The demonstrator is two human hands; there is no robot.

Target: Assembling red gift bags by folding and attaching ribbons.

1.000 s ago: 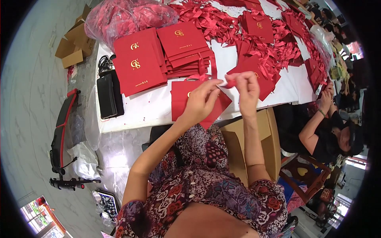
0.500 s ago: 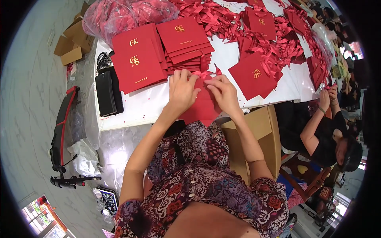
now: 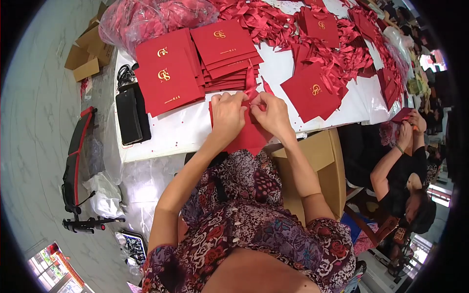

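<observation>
white table (image 3: 188, 128), red envelopes (image 3: 168, 78), ribbons (image 3: 266, 19)

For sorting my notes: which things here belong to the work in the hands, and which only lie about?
In the work:
left hand
right hand
red paper bag under both hands
red ribbon at the fingertips

Lying about:
stacked red bags
black pouch
cardboard box
ribbon heap

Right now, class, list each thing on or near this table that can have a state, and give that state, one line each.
Left hand: pressed on the red card, fingers pinching the ribbon.
Right hand: pinching the same ribbon.
Red card: flat at the table edge, partly covered.
Red ribbon: threaded at the card's top, ends loose.
Stacked red cards: fanned, face up.
Cardboard box: open.
Black device: lying flat.
</observation>
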